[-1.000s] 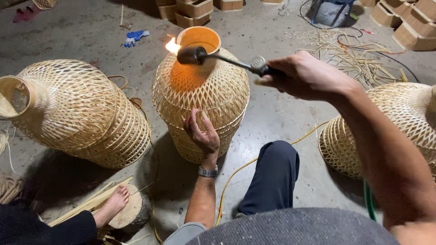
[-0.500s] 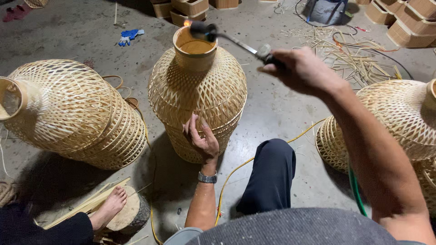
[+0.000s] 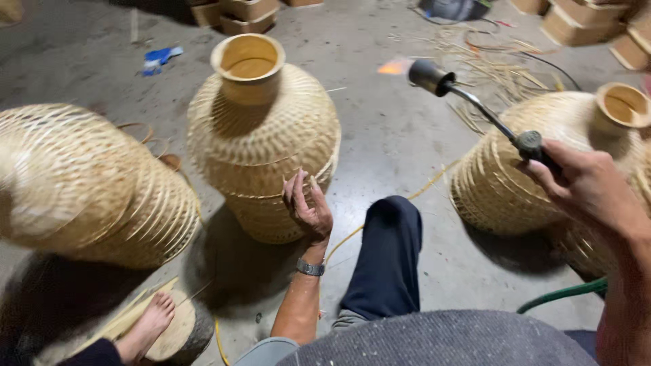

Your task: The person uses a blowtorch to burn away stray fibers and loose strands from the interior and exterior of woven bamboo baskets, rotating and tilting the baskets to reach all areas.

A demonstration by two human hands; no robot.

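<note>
Concrete workshop floor [image 3: 400, 156], straw scraps about. Left hand [image 3: 308, 207] spread flat against upright woven bamboo vase [image 3: 264, 142], steadying it. Right hand [image 3: 590, 186] fisted round lit gas torch [image 3: 475, 105], flame clear of the weave. Two similar vases wait alongside; singeing looks unfinished.

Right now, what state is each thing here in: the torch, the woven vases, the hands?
Gas torch: lit, flame at its nozzle, pointing away from the middle vase.
Middle woven vase: upright, mouth open.
Left woven vase: lying on its side.
Right woven vase: tilted.
Left hand: open, fingers against the middle vase.
Right hand: closed around the torch handle.
</note>
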